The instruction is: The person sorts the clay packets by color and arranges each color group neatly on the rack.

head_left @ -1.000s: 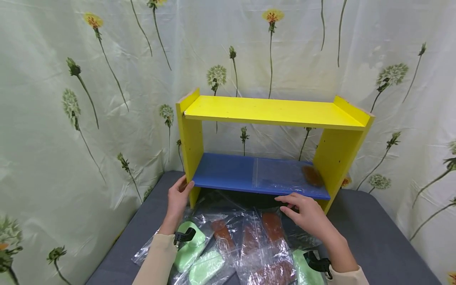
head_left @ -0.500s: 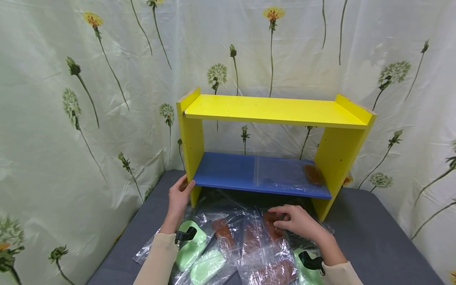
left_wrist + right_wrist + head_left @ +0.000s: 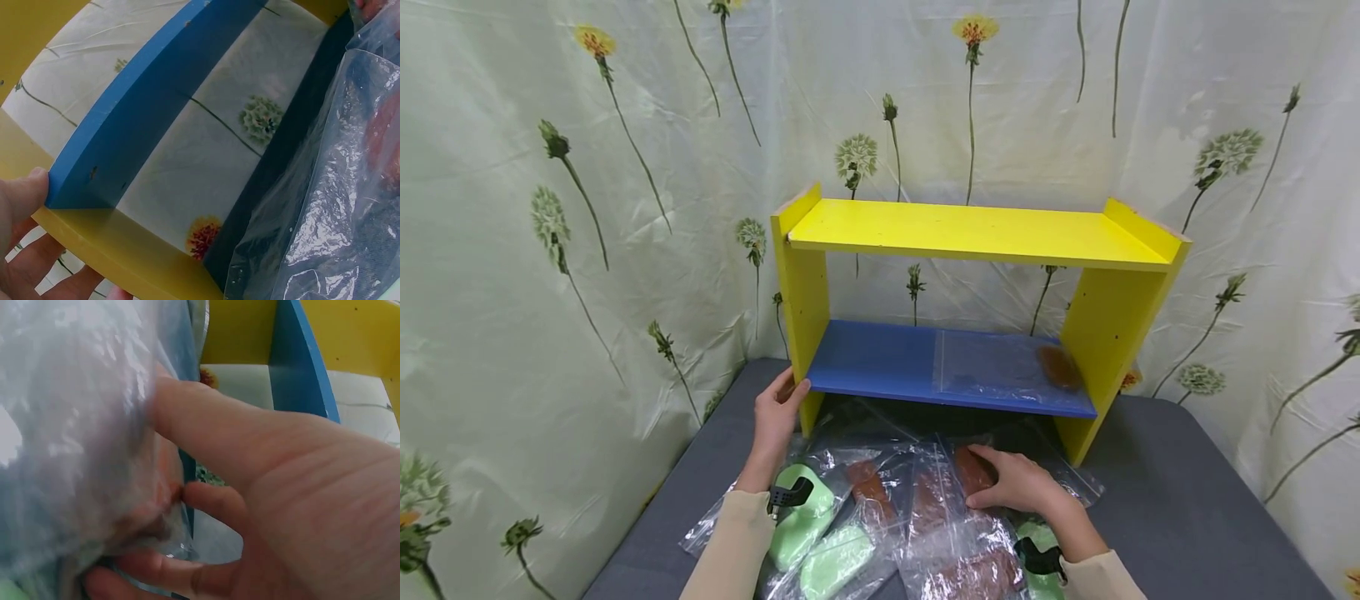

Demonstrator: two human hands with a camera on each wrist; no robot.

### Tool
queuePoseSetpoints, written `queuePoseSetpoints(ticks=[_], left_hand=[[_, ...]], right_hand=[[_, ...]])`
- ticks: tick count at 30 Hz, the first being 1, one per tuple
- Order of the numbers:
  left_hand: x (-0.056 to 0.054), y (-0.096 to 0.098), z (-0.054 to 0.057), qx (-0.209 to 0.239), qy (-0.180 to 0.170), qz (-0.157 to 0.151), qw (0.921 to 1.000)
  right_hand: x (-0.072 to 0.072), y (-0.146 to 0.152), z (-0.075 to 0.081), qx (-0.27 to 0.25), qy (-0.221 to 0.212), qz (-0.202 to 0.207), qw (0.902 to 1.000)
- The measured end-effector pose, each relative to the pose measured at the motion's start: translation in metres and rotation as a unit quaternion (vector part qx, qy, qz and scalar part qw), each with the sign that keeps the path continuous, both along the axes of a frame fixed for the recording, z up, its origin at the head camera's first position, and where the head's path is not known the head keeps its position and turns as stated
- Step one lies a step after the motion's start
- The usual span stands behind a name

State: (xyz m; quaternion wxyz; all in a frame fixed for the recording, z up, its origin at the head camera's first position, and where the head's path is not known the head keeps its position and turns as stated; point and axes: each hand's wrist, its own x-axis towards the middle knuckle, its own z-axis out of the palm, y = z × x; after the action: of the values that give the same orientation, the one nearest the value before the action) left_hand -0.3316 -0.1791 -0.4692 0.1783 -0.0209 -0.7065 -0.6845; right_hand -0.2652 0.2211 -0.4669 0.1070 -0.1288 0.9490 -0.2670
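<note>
My left hand [image 3: 773, 421] grips the left side panel [image 3: 801, 308] of a yellow shelf unit. In the left wrist view its thumb lies against the end of the blue shelf board [image 3: 134, 103], with fingers behind the panel. My right hand [image 3: 1021, 485] is on a clear zip bag holding a reddish-brown slab [image 3: 972, 469], below the blue board. The right wrist view shows thumb and fingers on either side of that bag [image 3: 75, 437], pinching it; wrinkled plastic hides much of the slab.
More clear bags lie in front of the unit, with reddish-brown slabs [image 3: 871, 492] and pale green rounded pieces [image 3: 835, 562]. One bag [image 3: 992, 367] with a brown piece lies on the blue board. The yellow top board [image 3: 970, 229] overhangs. A flowered curtain [image 3: 647, 167] hangs behind the grey table [image 3: 1187, 492].
My right hand has come down and toward me from the blue board's front edge onto the bagged reddish-brown slab and taken hold of it. The left hand has stayed on the side panel.
</note>
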Motion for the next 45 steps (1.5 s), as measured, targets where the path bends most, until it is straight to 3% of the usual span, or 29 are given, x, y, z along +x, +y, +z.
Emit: queuePoseSetpoints(ticks=[4, 13, 17, 22, 24, 27, 33, 38, 45], left_hand=[[0.001, 0.0, 0.001, -0.003, -0.005, 0.004, 1.0], [0.0, 0.001, 0.0, -0.003, -0.003, 0.003, 1.0], [-0.002, 0.0, 0.0, 0.005, 0.001, -0.004, 1.0], [0.002, -0.001, 0.01, 0.016, -0.01, -0.018, 0.9997], [0.002, -0.001, 0.01, 0.014, -0.014, -0.017, 0.9997], [-0.003, -0.002, 0.001, 0.006, -0.012, -0.01, 0.9999], [-0.002, 0.0, 0.0, 0.004, -0.008, -0.005, 0.9999], [-0.002, -0.001, 0.0, 0.001, -0.009, -0.009, 0.9999], [-0.001, -0.002, -0.004, 0.004, -0.011, -0.005, 0.9999]], right_hand=[[0.0, -0.006, -0.002, 0.005, 0.003, -0.02, 0.9998], [-0.002, -0.014, -0.006, -0.016, 0.022, -0.023, 0.9994], [-0.003, -0.016, -0.003, -0.049, 0.025, -0.006, 0.9985], [-0.005, -0.017, 0.002, -0.087, 0.016, 0.03, 0.9957], [-0.005, -0.017, 0.003, -0.086, 0.014, 0.033, 0.9956], [-0.004, -0.016, 0.005, -0.077, 0.014, 0.035, 0.9963], [0.001, -0.016, 0.015, -0.047, 0.039, 0.046, 0.997], [0.007, -0.009, 0.032, -0.051, 0.082, 0.09, 0.9912], [0.015, 0.006, 0.052, -0.089, 0.092, 0.171, 0.9768]])
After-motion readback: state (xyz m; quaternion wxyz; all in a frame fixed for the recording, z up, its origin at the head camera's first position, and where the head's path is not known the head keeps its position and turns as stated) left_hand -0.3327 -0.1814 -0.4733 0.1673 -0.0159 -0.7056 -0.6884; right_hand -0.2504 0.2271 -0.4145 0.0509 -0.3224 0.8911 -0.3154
